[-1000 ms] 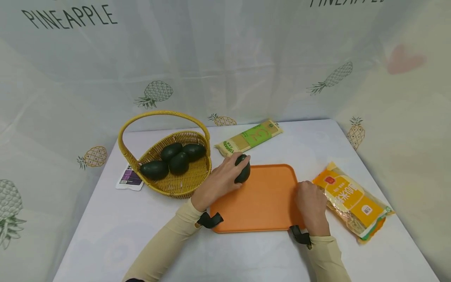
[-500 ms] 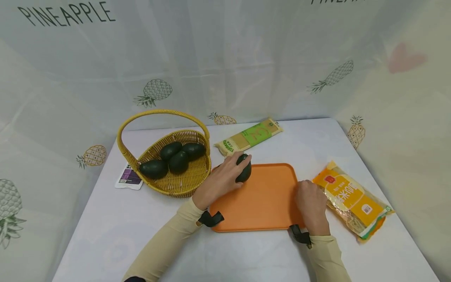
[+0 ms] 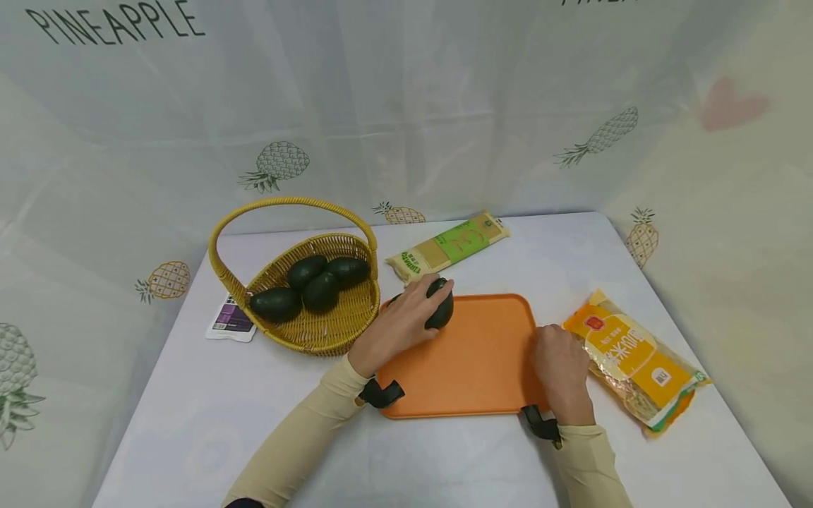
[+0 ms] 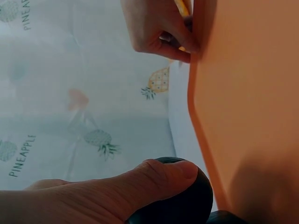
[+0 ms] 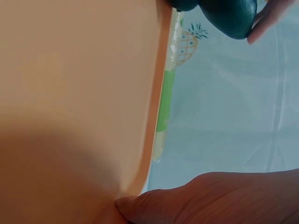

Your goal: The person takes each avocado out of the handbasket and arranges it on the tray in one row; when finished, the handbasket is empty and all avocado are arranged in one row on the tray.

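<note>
My left hand (image 3: pixel 401 321) holds a dark green avocado (image 3: pixel 441 309) above the far left part of an orange tray (image 3: pixel 473 363). Its thumb lies along the avocado's side in the left wrist view. Another dark avocado (image 5: pixel 184 4) shows at the tray's far edge in the right wrist view; my left hand mostly hides it from the head. At the tray's right rim, my right hand (image 3: pixel 560 374) pinches the edge, thumb on the inner side. A yellow wicker basket (image 3: pixel 330 331) with several avocados (image 3: pixel 321 291) stands left of the tray.
Behind the tray lies a noodle packet (image 3: pixel 451 247) with a green label. A yellow-orange noodle bag (image 3: pixel 635 363) is right of my right hand. The basket partly covers a purple and white packet (image 3: pixel 231 321). A pineapple-print curtain (image 3: pixel 444 141) hangs behind the white table (image 3: pixel 286 430).
My left hand and its avocado shift very slightly to the right, and a dark bit of the avocado behind it comes into sight. My right hand stays at the tray's rim.
</note>
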Available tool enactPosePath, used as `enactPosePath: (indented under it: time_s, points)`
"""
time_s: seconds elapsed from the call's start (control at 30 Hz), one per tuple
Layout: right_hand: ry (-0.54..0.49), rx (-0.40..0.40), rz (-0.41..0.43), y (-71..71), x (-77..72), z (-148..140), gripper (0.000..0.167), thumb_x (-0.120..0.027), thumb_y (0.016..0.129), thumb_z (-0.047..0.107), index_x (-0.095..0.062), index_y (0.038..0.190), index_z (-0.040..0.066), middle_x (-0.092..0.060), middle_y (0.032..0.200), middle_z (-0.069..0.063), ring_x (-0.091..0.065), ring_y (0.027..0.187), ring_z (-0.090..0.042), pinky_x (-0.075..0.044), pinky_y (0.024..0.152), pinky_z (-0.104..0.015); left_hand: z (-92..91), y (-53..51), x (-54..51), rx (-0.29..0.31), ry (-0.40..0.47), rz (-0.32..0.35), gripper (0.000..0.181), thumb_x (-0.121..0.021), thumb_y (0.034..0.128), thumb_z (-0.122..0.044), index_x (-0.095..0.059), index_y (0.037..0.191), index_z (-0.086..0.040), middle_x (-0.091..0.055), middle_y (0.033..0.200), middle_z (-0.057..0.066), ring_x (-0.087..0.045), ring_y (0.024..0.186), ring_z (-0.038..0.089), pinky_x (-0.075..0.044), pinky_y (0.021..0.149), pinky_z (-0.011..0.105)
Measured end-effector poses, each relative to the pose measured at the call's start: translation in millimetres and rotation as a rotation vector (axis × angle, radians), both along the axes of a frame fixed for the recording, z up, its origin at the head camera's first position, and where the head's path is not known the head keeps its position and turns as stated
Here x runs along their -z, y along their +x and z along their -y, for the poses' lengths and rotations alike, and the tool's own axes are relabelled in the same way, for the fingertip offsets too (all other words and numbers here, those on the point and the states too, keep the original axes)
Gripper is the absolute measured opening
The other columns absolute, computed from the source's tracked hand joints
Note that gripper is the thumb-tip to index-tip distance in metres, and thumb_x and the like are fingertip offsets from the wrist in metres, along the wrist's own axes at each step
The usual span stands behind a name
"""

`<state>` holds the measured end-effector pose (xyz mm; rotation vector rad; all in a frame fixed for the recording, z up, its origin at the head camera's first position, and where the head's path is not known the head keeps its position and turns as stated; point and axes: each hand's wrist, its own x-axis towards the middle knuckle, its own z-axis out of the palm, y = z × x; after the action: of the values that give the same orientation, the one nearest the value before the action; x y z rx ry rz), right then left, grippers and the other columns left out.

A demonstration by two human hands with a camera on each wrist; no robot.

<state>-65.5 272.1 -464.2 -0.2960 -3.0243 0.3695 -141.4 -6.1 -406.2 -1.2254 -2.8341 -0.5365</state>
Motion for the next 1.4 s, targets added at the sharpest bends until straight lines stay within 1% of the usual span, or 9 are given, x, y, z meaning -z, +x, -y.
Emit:
enactPosePath:
  time_s: [0.17, 0.37, 0.63, 0.8, 0.87, 1.03, 1.1, 1.27, 1.4]
  points:
    - [-0.004, 0.005, 0.000, 0.1, -0.1, -0.7, 0.011, -0.063, 0.095, -0.006, -0.072, 0.094, -0.013, -0.066, 0.076, -0.027, -0.059, 0.059, -0.037, -0.054, 0.049, -0.051, -0.9, -0.8, 0.8, -0.001, -0.004, 0.014, 0.081, -0.086, 0.0922, -0.015, -0.045, 0.161, -0.007, -0.041, 0.163, 0.028, -0.051, 0.147, 0.045, -0.060, 0.106, 0.050]
    - [-0.006, 0.008, 0.009, -0.6, -0.1, -0.8, 0.011, -0.064, 0.095, -0.006, -0.072, 0.096, -0.014, -0.066, 0.076, -0.028, -0.059, 0.059, -0.036, -0.055, 0.051, -0.051, -1.0, -0.6, 1.2, -0.002, -0.004, 0.003, 0.081, -0.086, 0.0921, -0.015, -0.045, 0.161, -0.007, -0.042, 0.163, 0.026, -0.051, 0.148, 0.043, -0.059, 0.108, 0.050]
    - [-0.005, 0.022, 0.018, 0.1, -0.5, -0.6, 0.012, -0.064, 0.096, -0.005, -0.071, 0.095, -0.015, -0.066, 0.077, -0.029, -0.059, 0.060, -0.037, -0.056, 0.052, -0.052, -4.6, -2.5, 2.1, 0.001, -0.028, 0.015, 0.082, -0.085, 0.0931, -0.015, -0.043, 0.163, -0.007, -0.039, 0.165, 0.026, -0.048, 0.151, 0.042, -0.055, 0.113, 0.051]
    - [0.001, 0.011, 0.017, -0.9, -0.5, -1.1, 0.011, -0.065, 0.095, -0.006, -0.072, 0.096, -0.014, -0.066, 0.078, -0.028, -0.058, 0.059, -0.037, -0.057, 0.052, -0.053, -6.4, -4.2, 3.4, 0.000, -0.039, 0.000, 0.082, -0.086, 0.0923, -0.016, -0.044, 0.162, -0.008, -0.041, 0.165, 0.025, -0.048, 0.152, 0.041, -0.056, 0.112, 0.048]
    - [0.000, 0.005, 0.015, -1.4, -0.5, -1.2, 0.011, -0.065, 0.095, -0.006, -0.072, 0.096, -0.014, -0.066, 0.077, -0.028, -0.058, 0.059, -0.036, -0.056, 0.052, -0.052, -8.5, -5.0, 3.6, 0.005, -0.053, -0.010, 0.081, -0.086, 0.0922, -0.016, -0.045, 0.161, -0.007, -0.042, 0.164, 0.025, -0.047, 0.152, 0.041, -0.054, 0.115, 0.049]
    - [-0.003, 0.000, 0.013, -1.4, -0.9, -1.0, 0.011, -0.064, 0.095, -0.007, -0.072, 0.097, -0.014, -0.066, 0.077, -0.028, -0.058, 0.060, -0.037, -0.056, 0.052, -0.052, -16.9, -7.4, 5.2, 0.016, -0.115, -0.051, 0.079, -0.085, 0.0937, -0.020, -0.046, 0.161, -0.007, -0.046, 0.159, 0.023, -0.056, 0.139, 0.039, -0.059, 0.106, 0.042]
    - [-0.003, 0.000, 0.015, -1.0, -1.1, -0.8, 0.010, -0.065, 0.094, -0.007, -0.072, 0.097, -0.013, -0.067, 0.078, -0.028, -0.058, 0.060, -0.037, -0.056, 0.053, -0.053, -19.9, -8.0, 5.8, 0.013, -0.142, -0.067, 0.078, -0.085, 0.0942, -0.022, -0.046, 0.161, -0.009, -0.047, 0.157, 0.020, -0.059, 0.132, 0.038, -0.062, 0.097, 0.037]
    - [-0.003, 0.000, 0.023, -1.1, -0.3, -1.0, 0.011, -0.065, 0.094, -0.007, -0.073, 0.098, -0.013, -0.067, 0.080, -0.028, -0.059, 0.061, -0.038, -0.057, 0.054, -0.054, -25.5, -9.7, 7.6, -0.001, -0.178, -0.045, 0.080, -0.084, 0.0950, -0.024, -0.044, 0.163, -0.011, -0.046, 0.159, 0.017, -0.060, 0.129, 0.036, -0.062, 0.095, 0.035]
    - [0.003, 0.000, -0.002, -0.2, 0.4, -0.5, 0.010, -0.065, 0.094, -0.007, -0.073, 0.096, -0.013, -0.067, 0.078, -0.028, -0.059, 0.059, -0.037, -0.057, 0.052, -0.053, -28.0, -11.1, 9.0, 0.001, -0.185, -0.039, 0.082, -0.085, 0.0947, -0.025, -0.043, 0.164, -0.012, -0.046, 0.159, 0.017, -0.060, 0.130, 0.035, -0.062, 0.095, 0.034]
